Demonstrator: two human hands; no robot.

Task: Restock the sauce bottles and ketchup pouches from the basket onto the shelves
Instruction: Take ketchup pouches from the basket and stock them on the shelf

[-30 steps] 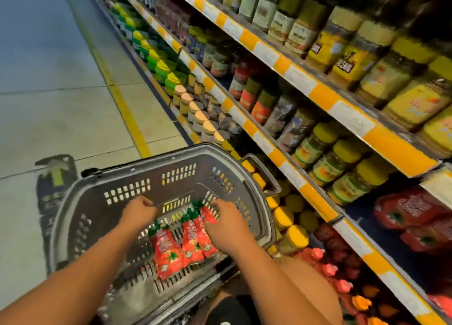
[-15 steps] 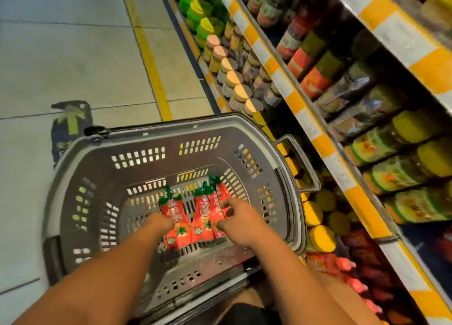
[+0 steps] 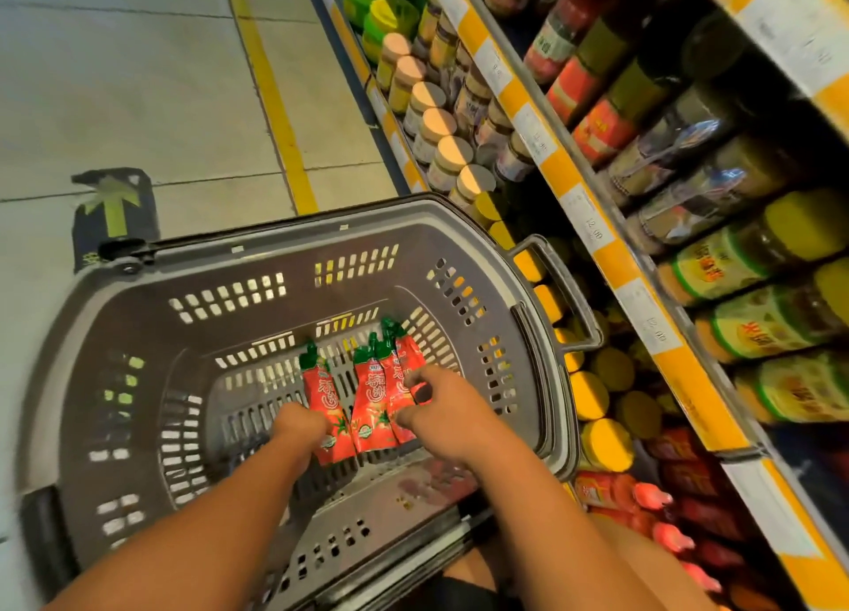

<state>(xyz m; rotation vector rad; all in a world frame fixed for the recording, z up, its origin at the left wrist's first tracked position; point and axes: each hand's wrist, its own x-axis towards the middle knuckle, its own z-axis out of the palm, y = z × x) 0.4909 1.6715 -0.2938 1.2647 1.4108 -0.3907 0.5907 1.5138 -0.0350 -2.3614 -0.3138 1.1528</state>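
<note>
head view: a grey plastic basket [image 3: 151,335] fills the lower middle of the frame, its near edge cut off behind two bare forearms that enter from the bottom. three red ketchup pouches with green caps lie on the basket floor at the centre. the left hand [image 3: 298,429] sits over the lower end of the left pouch [image 3: 321,394], fingers bent down onto it; the fingertips are hidden under the hand, so a firm hold cannot be told for certain, though it looks like a grasp on that pouch. the right hand [image 3: 441,408] lies on the two right pouches [image 3: 379,399], which overlap each other, with thumb and fingers curled round their right edge, grasping them. the lower parts of all three pouches are covered by the hands. the print on the pouches is too blurred to read. along the right side of the frame run the shelves [image 3: 574,197] with orange and white edge strips; jars [image 3: 753,316] with yellow lids and bottles there are smeared by motion, and the top shelf is cut off at the upper right corner. a yellow line [image 3: 271,91] crosses the floor at upper left.
</note>
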